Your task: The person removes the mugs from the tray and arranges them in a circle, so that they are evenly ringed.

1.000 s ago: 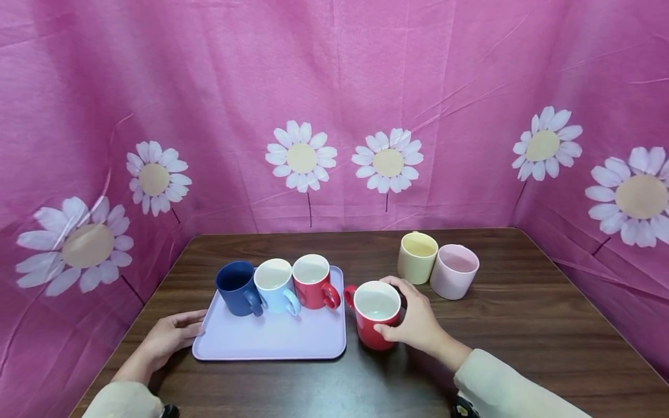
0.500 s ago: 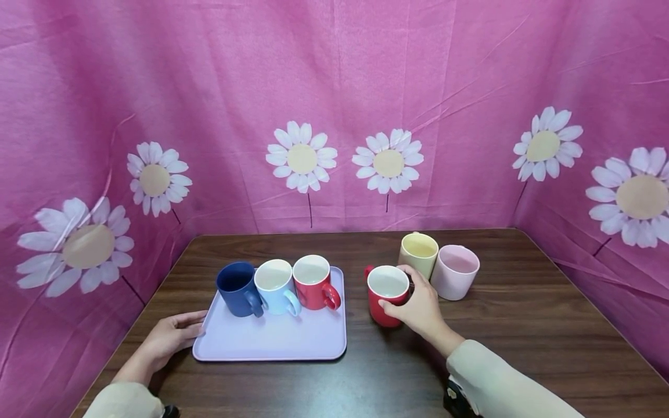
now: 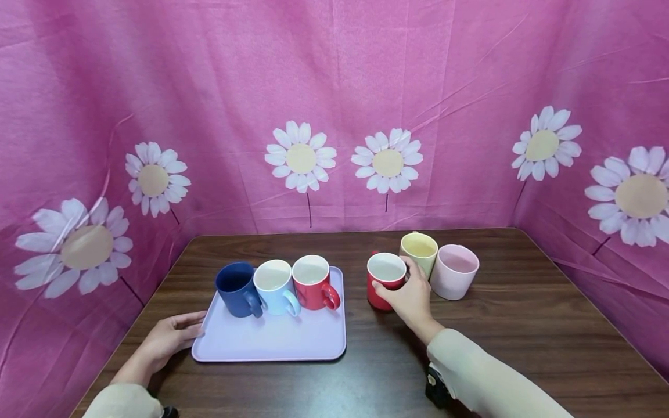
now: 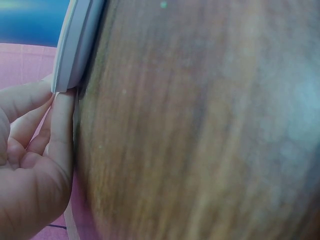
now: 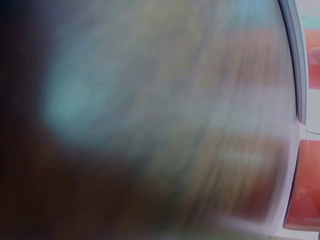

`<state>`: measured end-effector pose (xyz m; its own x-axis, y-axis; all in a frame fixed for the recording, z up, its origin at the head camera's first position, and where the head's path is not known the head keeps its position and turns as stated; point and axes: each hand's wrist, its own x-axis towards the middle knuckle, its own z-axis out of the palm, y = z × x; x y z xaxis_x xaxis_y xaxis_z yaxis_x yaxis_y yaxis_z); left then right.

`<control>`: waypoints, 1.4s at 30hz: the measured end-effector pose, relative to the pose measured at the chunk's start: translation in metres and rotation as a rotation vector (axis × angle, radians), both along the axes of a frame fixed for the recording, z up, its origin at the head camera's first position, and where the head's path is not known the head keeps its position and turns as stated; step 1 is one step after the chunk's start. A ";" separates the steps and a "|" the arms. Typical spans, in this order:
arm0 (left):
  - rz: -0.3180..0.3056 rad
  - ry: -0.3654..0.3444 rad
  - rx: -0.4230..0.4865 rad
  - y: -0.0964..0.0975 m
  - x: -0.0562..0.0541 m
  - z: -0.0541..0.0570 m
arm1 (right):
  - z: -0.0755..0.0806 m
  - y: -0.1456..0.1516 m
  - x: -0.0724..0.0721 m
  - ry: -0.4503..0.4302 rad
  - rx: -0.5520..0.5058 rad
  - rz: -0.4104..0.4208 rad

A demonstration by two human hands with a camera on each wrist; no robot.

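My right hand [image 3: 413, 299] grips a red mug [image 3: 377, 295] with a white inside, thumb on the near side and fingers round the far side. The mug is upright, just right of the tray, with its handle mostly hidden behind. In the right wrist view, part of the held red mug [image 5: 305, 187] shows at the right edge. My left hand [image 3: 169, 339] touches the left edge of a lilac tray [image 3: 272, 345] with its fingers fairly straight. The left wrist view shows the left fingers [image 4: 62, 120] right at the tray's edge [image 4: 75, 50].
On the tray stand a navy mug [image 3: 236, 293], a light blue mug [image 3: 276, 293] and another red mug [image 3: 312, 290] in a row. A yellow mug [image 3: 425, 260] and a pink mug [image 3: 453, 276] stand at the back right. A pink flowered cloth [image 3: 334, 87] surrounds the wooden table [image 3: 522, 325].
The right hand has carried the red mug away from the tray's right edge toward the back of the table, close to the yellow mug. The left hand and tray have stayed put.
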<state>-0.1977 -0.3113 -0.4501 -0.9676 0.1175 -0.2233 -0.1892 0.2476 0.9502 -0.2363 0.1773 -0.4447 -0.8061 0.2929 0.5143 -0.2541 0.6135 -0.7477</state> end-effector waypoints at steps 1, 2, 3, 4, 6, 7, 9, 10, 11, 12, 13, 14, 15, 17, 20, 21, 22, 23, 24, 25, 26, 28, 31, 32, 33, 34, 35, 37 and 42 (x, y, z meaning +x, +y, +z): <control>-0.001 -0.001 0.000 0.000 0.000 0.000 | -0.001 -0.001 -0.001 0.002 -0.003 -0.014; -0.001 -0.001 0.000 0.000 0.000 0.000 | -0.001 -0.003 -0.002 0.006 -0.008 -0.027; 0.001 -0.002 0.001 0.000 0.000 0.000 | -0.001 -0.005 -0.003 0.008 -0.011 -0.036; 0.002 -0.002 0.000 0.000 0.000 0.000 | -0.002 -0.006 -0.004 0.009 -0.015 -0.046; 0.003 -0.003 -0.003 0.000 0.000 -0.001 | -0.002 -0.008 -0.006 0.013 -0.021 -0.054; 0.004 -0.004 -0.005 0.000 0.000 -0.001 | -0.003 -0.010 -0.007 0.017 -0.022 -0.057; 0.006 -0.007 -0.008 -0.001 -0.001 -0.001 | -0.003 -0.012 -0.008 0.028 -0.029 -0.060; 0.005 -0.008 -0.010 -0.001 -0.001 -0.001 | -0.003 -0.012 -0.008 0.031 -0.030 -0.064; 0.005 -0.008 -0.011 -0.001 -0.001 -0.001 | -0.002 -0.013 -0.008 0.033 -0.029 -0.068; 0.003 -0.009 -0.012 -0.001 -0.001 -0.001 | -0.002 -0.013 -0.009 0.034 -0.028 -0.072; 0.005 -0.009 -0.011 -0.001 -0.001 -0.001 | -0.002 -0.013 -0.009 0.033 -0.026 -0.078; 0.005 -0.008 -0.010 -0.001 -0.001 -0.001 | -0.002 -0.014 -0.009 0.035 -0.024 -0.081; 0.005 -0.007 -0.010 -0.001 -0.001 -0.001 | -0.002 -0.014 -0.010 0.033 -0.021 -0.085; 0.002 -0.004 -0.009 0.000 0.000 -0.001 | -0.002 -0.014 -0.010 0.032 -0.017 -0.091; -0.003 0.000 -0.005 0.000 0.000 0.000 | -0.002 -0.015 -0.011 0.034 -0.021 -0.096; -0.005 0.002 -0.003 0.000 0.000 0.000 | -0.002 -0.015 -0.011 0.032 -0.025 -0.100; -0.008 0.003 -0.001 0.000 0.001 0.001 | -0.001 -0.016 -0.011 0.031 -0.026 -0.102; -0.010 0.004 0.000 0.000 0.001 0.001 | -0.001 -0.016 -0.011 0.029 -0.029 -0.103; -0.011 0.006 0.001 0.000 0.001 0.001 | -0.001 -0.017 -0.011 0.027 -0.033 -0.103; -0.011 0.006 0.002 0.000 0.001 0.001 | -0.001 -0.018 -0.010 0.026 -0.037 -0.104; -0.011 0.007 0.004 0.000 0.001 0.001 | 0.000 -0.019 -0.010 0.024 -0.040 -0.105; -0.012 0.009 0.005 0.000 0.001 0.000 | 0.000 -0.020 -0.010 0.022 -0.046 -0.110; -0.009 0.011 0.011 -0.001 0.001 0.000 | -0.001 -0.021 -0.010 0.026 -0.051 -0.130; -0.010 0.011 0.011 -0.001 0.001 0.000 | -0.001 -0.021 -0.010 0.026 -0.052 -0.137; -0.009 0.010 0.011 -0.001 0.001 0.000 | -0.001 -0.021 -0.010 0.023 -0.054 -0.143; -0.010 0.009 0.010 -0.001 0.001 0.000 | -0.002 -0.021 -0.010 0.022 -0.057 -0.148; -0.010 0.009 0.012 -0.001 0.002 0.000 | -0.002 -0.021 -0.010 0.019 -0.060 -0.152; -0.011 0.008 0.014 -0.002 0.002 0.000 | -0.002 -0.022 -0.009 0.009 -0.069 -0.154; -0.020 0.011 0.022 -0.001 0.002 0.001 | 0.000 -0.022 -0.008 -0.003 -0.083 -0.174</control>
